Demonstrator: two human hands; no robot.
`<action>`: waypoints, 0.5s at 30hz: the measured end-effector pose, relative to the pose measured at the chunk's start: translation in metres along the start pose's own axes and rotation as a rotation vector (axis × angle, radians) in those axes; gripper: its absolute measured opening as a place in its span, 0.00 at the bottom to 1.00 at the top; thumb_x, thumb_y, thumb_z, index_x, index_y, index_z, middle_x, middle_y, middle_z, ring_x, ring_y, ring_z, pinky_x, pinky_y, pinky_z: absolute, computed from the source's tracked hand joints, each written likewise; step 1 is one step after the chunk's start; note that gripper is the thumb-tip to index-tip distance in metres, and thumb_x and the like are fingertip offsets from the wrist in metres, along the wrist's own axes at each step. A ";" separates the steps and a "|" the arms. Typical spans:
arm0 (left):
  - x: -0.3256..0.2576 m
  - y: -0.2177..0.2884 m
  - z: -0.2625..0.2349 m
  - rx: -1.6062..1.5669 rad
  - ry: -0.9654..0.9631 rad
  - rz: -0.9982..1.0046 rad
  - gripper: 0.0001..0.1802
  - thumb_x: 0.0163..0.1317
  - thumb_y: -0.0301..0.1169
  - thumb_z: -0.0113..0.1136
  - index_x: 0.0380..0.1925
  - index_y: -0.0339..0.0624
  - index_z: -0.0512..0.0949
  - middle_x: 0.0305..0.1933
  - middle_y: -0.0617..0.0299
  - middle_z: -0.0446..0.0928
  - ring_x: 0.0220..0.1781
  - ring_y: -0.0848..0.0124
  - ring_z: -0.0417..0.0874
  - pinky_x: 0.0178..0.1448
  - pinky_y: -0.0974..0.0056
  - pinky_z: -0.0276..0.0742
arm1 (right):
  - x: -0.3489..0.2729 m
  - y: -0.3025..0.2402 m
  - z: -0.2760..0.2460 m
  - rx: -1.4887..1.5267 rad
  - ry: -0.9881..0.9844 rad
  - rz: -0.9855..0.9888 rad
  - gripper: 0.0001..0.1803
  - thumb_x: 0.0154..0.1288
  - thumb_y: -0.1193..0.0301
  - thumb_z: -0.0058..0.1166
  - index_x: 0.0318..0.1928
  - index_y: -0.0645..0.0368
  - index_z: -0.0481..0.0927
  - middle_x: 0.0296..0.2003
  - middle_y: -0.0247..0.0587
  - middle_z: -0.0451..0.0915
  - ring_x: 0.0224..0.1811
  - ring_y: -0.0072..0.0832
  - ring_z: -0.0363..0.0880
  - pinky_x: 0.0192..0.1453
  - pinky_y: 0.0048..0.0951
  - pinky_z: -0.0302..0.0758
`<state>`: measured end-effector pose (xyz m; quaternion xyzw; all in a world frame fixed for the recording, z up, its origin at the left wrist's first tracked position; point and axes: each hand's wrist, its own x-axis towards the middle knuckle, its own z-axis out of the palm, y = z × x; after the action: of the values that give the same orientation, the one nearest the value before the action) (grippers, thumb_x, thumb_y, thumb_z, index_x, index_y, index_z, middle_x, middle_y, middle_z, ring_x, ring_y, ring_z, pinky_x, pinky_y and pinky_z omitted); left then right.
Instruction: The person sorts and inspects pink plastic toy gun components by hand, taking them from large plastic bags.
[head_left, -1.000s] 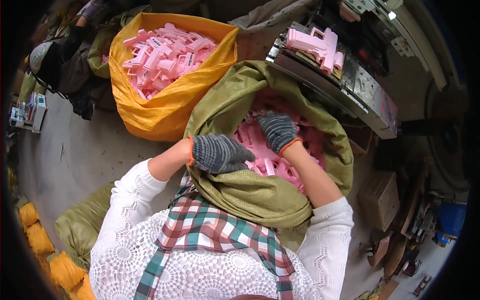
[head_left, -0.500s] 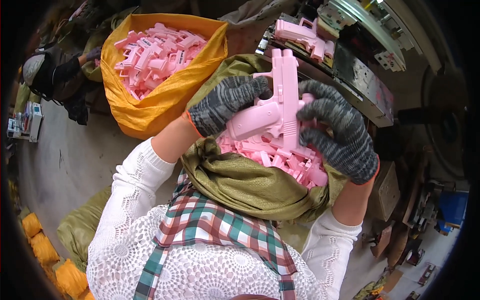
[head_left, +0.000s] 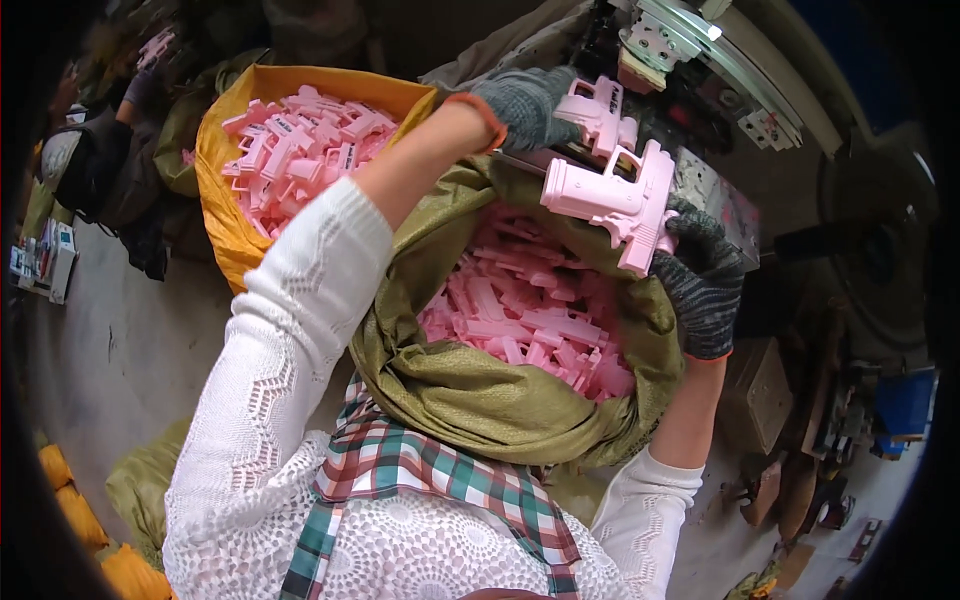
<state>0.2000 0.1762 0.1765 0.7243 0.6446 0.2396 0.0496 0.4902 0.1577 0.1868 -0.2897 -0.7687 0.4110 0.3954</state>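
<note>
— What is underfoot here?
— A bare grey concrete floor, evenly lit, dusty and scuffed.
— And along the left edge?
— A small stack of flat boxes lies on the floor, with dark bundles heaped just beside it. Lower down, yellow sacks line the rim.
— The far side?
— A metal machine with pale rails and brackets runs across the top right. Below it stands a brown cardboard box, and a blue container sits near the right edge.
</note>
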 end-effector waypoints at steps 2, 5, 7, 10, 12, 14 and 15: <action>0.009 0.015 -0.009 0.171 -0.027 0.026 0.32 0.55 0.49 0.55 0.56 0.43 0.66 0.51 0.47 0.72 0.55 0.52 0.72 0.59 0.54 0.65 | 0.001 0.001 0.002 -0.010 0.052 0.006 0.22 0.47 0.84 0.63 0.46 0.62 0.76 0.43 0.35 0.78 0.42 0.19 0.75 0.46 0.23 0.75; -0.010 0.017 0.003 0.420 0.141 0.098 0.26 0.56 0.46 0.53 0.53 0.45 0.69 0.45 0.52 0.76 0.49 0.57 0.75 0.54 0.54 0.68 | 0.007 0.003 0.003 0.026 0.121 0.046 0.23 0.47 0.84 0.63 0.47 0.62 0.76 0.43 0.36 0.78 0.41 0.21 0.75 0.47 0.23 0.75; -0.041 0.003 0.005 0.438 0.388 0.239 0.23 0.57 0.42 0.52 0.51 0.44 0.70 0.45 0.52 0.76 0.46 0.58 0.75 0.53 0.55 0.68 | 0.016 0.004 0.008 0.054 0.091 0.072 0.22 0.47 0.83 0.63 0.47 0.61 0.76 0.43 0.36 0.78 0.42 0.22 0.75 0.48 0.24 0.74; -0.102 -0.043 0.000 0.437 0.437 -0.022 0.27 0.55 0.40 0.55 0.55 0.44 0.67 0.46 0.51 0.74 0.48 0.55 0.74 0.55 0.53 0.66 | 0.039 0.016 0.013 -0.074 0.024 -0.029 0.22 0.48 0.82 0.62 0.47 0.60 0.77 0.44 0.38 0.78 0.45 0.26 0.76 0.52 0.26 0.73; -0.143 -0.072 -0.019 0.394 0.321 -0.334 0.33 0.53 0.41 0.59 0.59 0.43 0.64 0.52 0.49 0.71 0.52 0.52 0.71 0.60 0.51 0.62 | 0.059 0.032 0.015 -0.241 0.003 -0.157 0.22 0.48 0.81 0.62 0.47 0.59 0.77 0.45 0.40 0.78 0.48 0.28 0.76 0.55 0.27 0.71; -0.185 -0.086 -0.039 0.688 0.284 -0.511 0.37 0.52 0.41 0.62 0.60 0.41 0.63 0.56 0.46 0.69 0.56 0.53 0.70 0.61 0.53 0.62 | 0.087 0.053 0.023 -0.573 -0.031 -0.346 0.22 0.48 0.79 0.61 0.48 0.57 0.78 0.48 0.43 0.77 0.53 0.35 0.74 0.60 0.30 0.68; -0.201 -0.091 -0.042 0.883 0.270 -0.539 0.38 0.51 0.41 0.63 0.61 0.40 0.62 0.57 0.45 0.68 0.57 0.53 0.69 0.61 0.55 0.63 | 0.098 0.059 0.023 -0.568 -0.033 -0.348 0.22 0.48 0.79 0.61 0.48 0.57 0.78 0.48 0.43 0.77 0.53 0.35 0.74 0.60 0.30 0.68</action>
<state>0.0895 -0.0112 0.1216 0.4480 0.8478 0.0154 -0.2833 0.4268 0.2530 0.1637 -0.2461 -0.8967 0.1114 0.3506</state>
